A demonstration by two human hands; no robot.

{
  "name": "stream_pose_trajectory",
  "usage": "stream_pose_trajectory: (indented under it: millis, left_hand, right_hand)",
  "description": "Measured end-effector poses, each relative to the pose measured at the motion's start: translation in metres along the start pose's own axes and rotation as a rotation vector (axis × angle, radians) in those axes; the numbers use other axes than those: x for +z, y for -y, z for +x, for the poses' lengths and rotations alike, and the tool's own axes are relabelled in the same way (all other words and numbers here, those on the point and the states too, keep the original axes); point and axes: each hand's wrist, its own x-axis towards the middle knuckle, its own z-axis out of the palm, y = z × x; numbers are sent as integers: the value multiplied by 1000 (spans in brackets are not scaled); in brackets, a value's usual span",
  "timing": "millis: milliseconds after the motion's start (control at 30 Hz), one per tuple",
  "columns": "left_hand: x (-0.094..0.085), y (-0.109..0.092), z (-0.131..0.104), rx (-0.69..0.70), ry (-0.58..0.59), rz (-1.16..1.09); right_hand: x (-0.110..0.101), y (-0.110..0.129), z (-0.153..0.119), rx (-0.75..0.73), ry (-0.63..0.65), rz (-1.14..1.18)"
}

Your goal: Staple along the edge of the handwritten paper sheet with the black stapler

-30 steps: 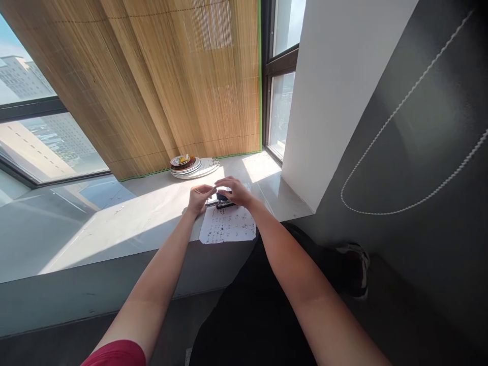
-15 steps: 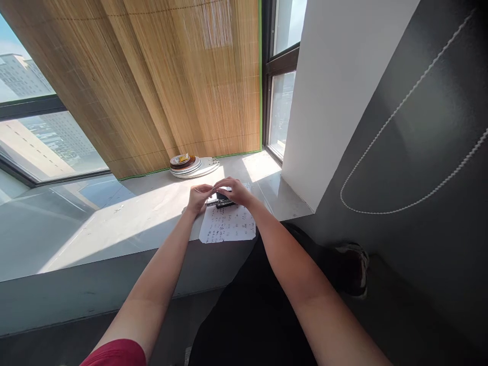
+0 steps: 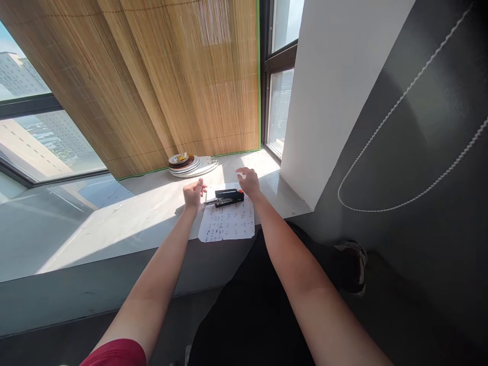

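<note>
A black stapler [image 3: 229, 197] with a red spot at its right end lies on a sheet of handwritten paper [image 3: 227, 226]. Its top arm is raised from the base, and a thin metal part sticks out at the left. Just left of the stapler is my left hand [image 3: 193, 194], its fingers curled in and the thumb up; whether something small is inside is hidden. Above the stapler's right end I hold my right hand [image 3: 249, 182] with thumb and fingers curved apart. A bright patch shows between them, and I see nothing clearly held there.
Behind the paper, a stack of plates [image 3: 185, 166] stands on the windowsill [image 3: 125, 218] by a bamboo blind [image 3: 183, 81]. A white wall column [image 3: 324, 91] rises at the right. Beyond it hangs a beaded cord [image 3: 354, 209]. My shoe [image 3: 354, 267] is below right.
My hands were together over the stapler and have moved apart, the left slightly leftward and the right to the right and farther back. The stapler now shows uncovered.
</note>
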Motion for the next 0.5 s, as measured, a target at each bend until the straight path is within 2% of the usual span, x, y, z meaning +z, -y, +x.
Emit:
stream_pose_trajectory:
  millis: [67,133,200,367,500]
  left_hand:
    - [0,5,2,-37,-162,253]
    - [2,10,4,-43,-206,451]
    - [6,15,5,-25,-158,529]
    - [12,30,14,-102,99,562]
    - [12,36,21,-157,142,585]
  right_hand:
    - [-8,-18,5,223,-57,-132]
    - [-13,-34,9,351,-44,-204]
    - [-16,-44,11,390,-24,-226]
    - [-17,-54,16,433,-60,-235]
    - [-18,-59,22,407,-104,-232]
